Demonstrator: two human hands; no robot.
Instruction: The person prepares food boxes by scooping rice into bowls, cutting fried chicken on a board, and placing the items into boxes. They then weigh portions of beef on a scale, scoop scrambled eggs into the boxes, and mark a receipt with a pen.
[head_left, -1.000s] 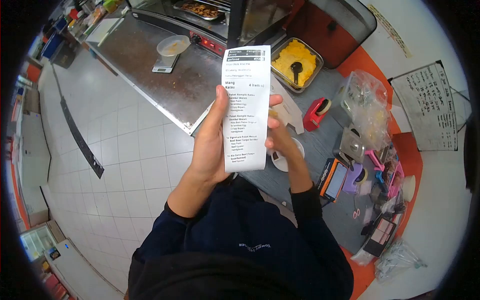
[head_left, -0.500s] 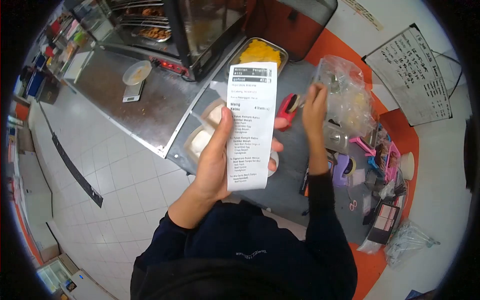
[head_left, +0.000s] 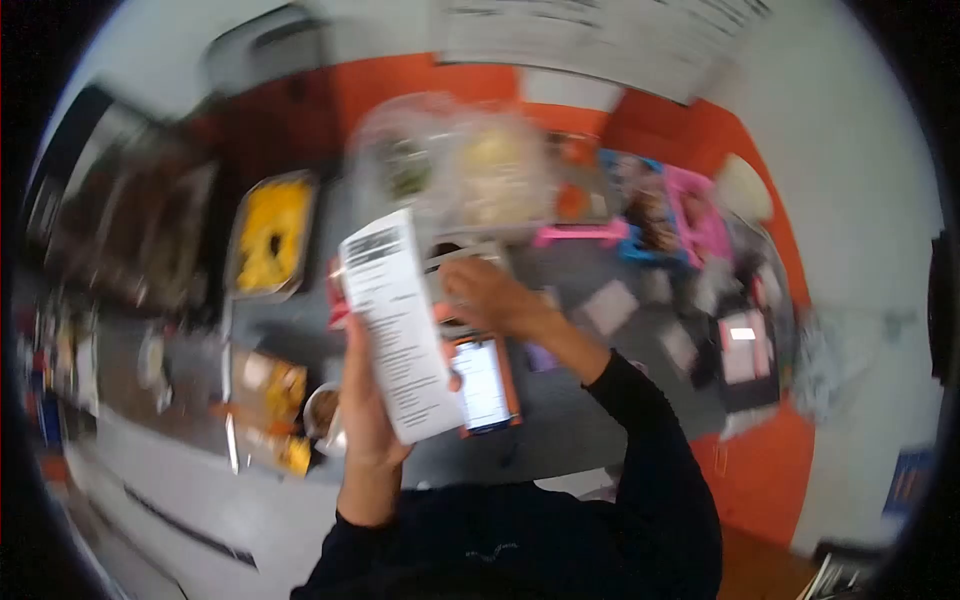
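A long white printed receipt (head_left: pixel 400 340) is upright and slightly tilted in my left hand (head_left: pixel 370 400), thumb in front and fingers behind. To its right, my right hand (head_left: pixel 490 295) is closed, fingers curled together over a metal container (head_left: pixel 495 258). Motion blur hides what, if anything, those fingers hold. Below the right hand lies a lit phone (head_left: pixel 482 385) with an orange edge. A red tape dispenser (head_left: pixel 338 295) shows partly behind the receipt.
A metal tray (head_left: pixel 237 268) of yellow shredded food stands at the left. Plastic bags (head_left: pixel 500 165) of food are at the back. Pink baskets (head_left: pixel 700 205) and small packets (head_left: pixel 610 305) sit to the right. A whiteboard (head_left: pixel 590 35) hangs on the wall.
The view has turned to the right, towards the bags and baskets. My left hand still holds the receipt, now tilted. My right hand has come down and inward, close beside the receipt.
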